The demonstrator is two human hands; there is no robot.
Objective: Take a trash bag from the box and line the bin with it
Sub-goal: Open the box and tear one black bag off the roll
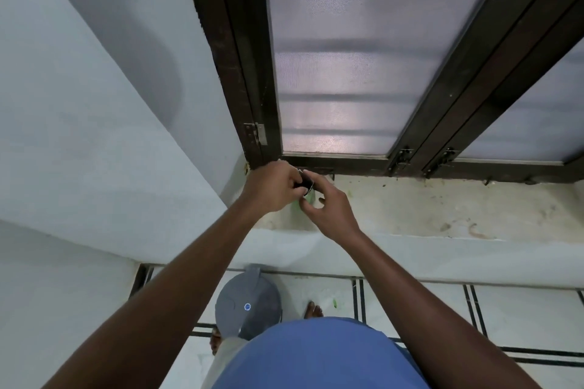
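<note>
Gripping a small dark box [306, 184] from both sides: left hand [274, 187] with fingers curled around its left end, right hand [328, 209] pinching its lower right edge. Location: held above the stained windowsill [442, 208], just before the dark window frame [243, 73]. Writing on the box: too small to read. A pale green scrap [310, 198] shows beneath the box; what it is cannot be told. Grey bin [248, 305], lid on, stands on the tiled floor [521, 316] below; round blue-and-white sticker [247, 306] on the lid, print illegible.
</note>
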